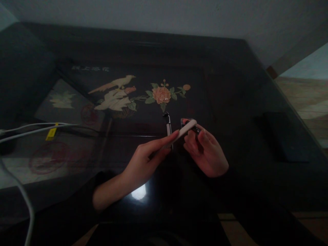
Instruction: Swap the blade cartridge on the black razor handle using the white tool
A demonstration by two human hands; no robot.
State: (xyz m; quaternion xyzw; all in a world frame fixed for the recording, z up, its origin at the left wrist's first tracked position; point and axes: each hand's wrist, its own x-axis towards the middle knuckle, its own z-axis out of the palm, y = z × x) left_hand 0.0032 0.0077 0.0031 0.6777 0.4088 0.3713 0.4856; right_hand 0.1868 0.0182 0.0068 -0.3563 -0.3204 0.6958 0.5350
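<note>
Between the thumb and fingers of my left hand (142, 160) is a slim white bar with a rounded end (186, 129), tilted up to the right. My right hand (208, 151) has its fingers curled at the bar's far end, pinching a small dark shiny piece (197, 130) there. A clear edge shows beside that piece, but its kind is too dim to make out. Just beyond my left fingertips, a thin white-and-black item with a hooked dark tip (168, 127) lies on the table, its near end partly hidden by my left hand.
The dark glossy table (238, 85) carries a bird-and-flower picture (161, 95). White cables (33, 128) with a yellow tag (52, 132) run in from the left. A dark flat rectangular object (285, 136) lies at the right. A pale wall (153, 15) stands behind the table.
</note>
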